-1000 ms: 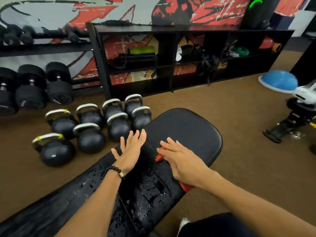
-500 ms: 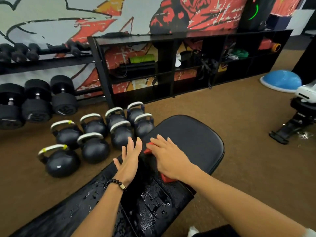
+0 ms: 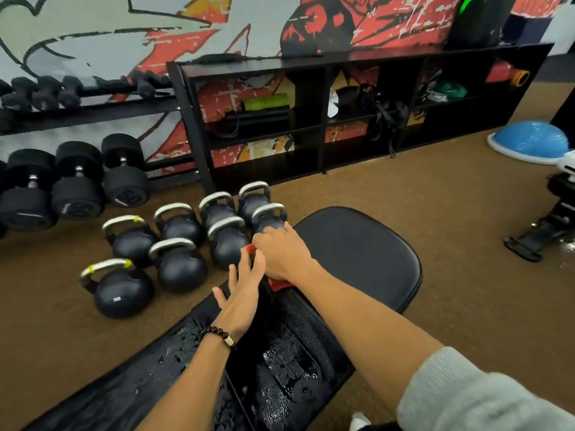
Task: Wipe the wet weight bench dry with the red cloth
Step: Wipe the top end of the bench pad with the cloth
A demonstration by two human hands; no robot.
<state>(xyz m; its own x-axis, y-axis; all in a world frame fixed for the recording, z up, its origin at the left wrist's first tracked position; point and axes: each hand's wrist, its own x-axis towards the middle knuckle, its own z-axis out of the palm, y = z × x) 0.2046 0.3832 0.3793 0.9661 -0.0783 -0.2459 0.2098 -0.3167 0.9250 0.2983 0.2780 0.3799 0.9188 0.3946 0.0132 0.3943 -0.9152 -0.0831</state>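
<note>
Single head-worn wide-angle view, looking forward and down from above the weight bench point(image 3: 357, 259), close enough that both forearms enter from the bottom edge and meet near frame centre. Bench runs from lower left to centre right; kettlebells point(image 3: 174, 250) left of centre, dumbbell rack point(image 3: 74, 185) at the left edge, black shelving point(image 3: 342, 113) and mural across the top. Strong barrel distortion toward the edges; no second view to overlap.
</note>
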